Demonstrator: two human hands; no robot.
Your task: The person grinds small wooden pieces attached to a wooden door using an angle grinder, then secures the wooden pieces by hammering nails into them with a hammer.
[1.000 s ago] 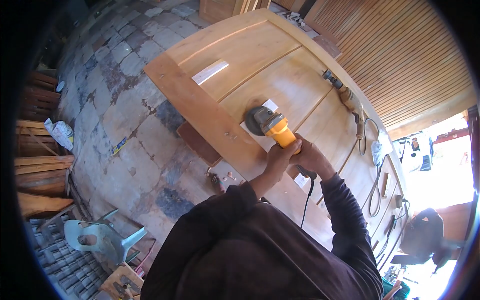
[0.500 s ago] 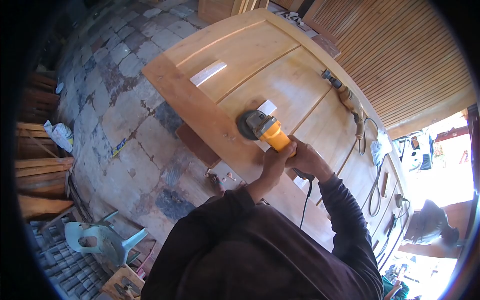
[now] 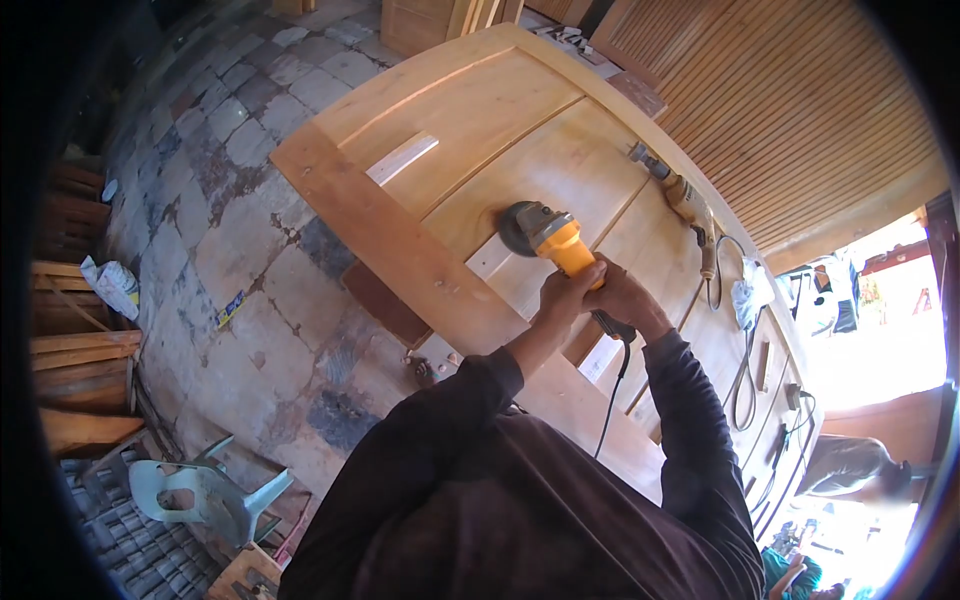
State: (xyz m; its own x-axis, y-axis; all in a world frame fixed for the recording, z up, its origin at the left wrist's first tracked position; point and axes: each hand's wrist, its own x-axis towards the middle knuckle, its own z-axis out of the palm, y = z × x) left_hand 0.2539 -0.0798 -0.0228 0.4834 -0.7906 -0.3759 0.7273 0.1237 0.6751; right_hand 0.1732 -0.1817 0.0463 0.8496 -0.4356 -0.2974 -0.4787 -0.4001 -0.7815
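Both hands grip the yellow body of an angle grinder [image 3: 563,240]. My left hand [image 3: 562,301] wraps the near side of the body, and my right hand [image 3: 628,300] holds its rear end, where a black cord hangs down. The grinder's dark disc [image 3: 518,228] is over the panel of a large wooden door [image 3: 400,235], beside a pale wood strip [image 3: 487,257] that it partly hides. Whether the disc touches the wood I cannot tell. Another pale strip [image 3: 403,158] lies further up the door.
A corded drill [image 3: 686,200] lies along the door's far edge, near a plastic bag [image 3: 748,296]. At lower left stands a pale green plastic chair [image 3: 205,498]. Stacked wood [image 3: 85,345] lines the left. A co-worker [image 3: 855,467] bends at the right; another person's arm [image 3: 788,577] shows below.
The grinder and both hands moved left, then back right and slightly up across the door. The view shifted a little. At the right, the co-worker's posture changed.
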